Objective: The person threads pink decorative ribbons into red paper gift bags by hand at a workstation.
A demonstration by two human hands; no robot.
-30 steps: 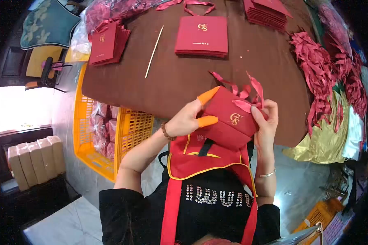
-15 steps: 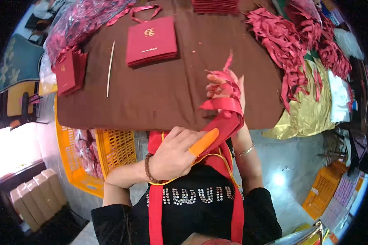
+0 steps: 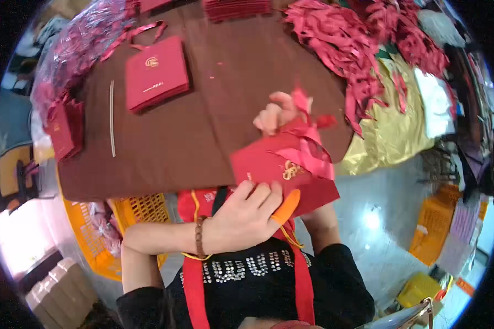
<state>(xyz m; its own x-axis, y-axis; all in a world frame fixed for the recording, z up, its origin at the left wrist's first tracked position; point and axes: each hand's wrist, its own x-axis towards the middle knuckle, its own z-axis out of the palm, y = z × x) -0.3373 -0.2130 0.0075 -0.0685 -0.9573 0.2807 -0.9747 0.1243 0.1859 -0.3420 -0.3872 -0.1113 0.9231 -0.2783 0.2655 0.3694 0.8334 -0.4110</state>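
Note:
My left hand (image 3: 244, 214), with an orange finger cot on one digit and a brown bead bracelet at its wrist, is closed on the lower edge of a red paper gift bag (image 3: 263, 156). The bag lies tilted in front of my chest, its gold logo facing up. Behind the bag my right hand (image 3: 277, 114) holds it from the far side; the curled fingers show past the bag's top edge, and the palm is hidden. Loose red ribbon (image 3: 307, 140) lies over the bag's right part, blurred near my right fingers.
On the brown-covered table (image 3: 164, 148) lie a stack of red bags (image 3: 156, 77), a thin pale stick (image 3: 112, 118) and more bags (image 3: 66, 129). A ribbon heap (image 3: 340, 49) is at right, beside gold sheeting (image 3: 387, 137). An orange crate (image 3: 90, 236) stands below left.
The bag has turned from a steep, ribbon-wrapped angle to show its logo face. My left hand has shifted slightly right along it. The view has swung, moving the table things left.

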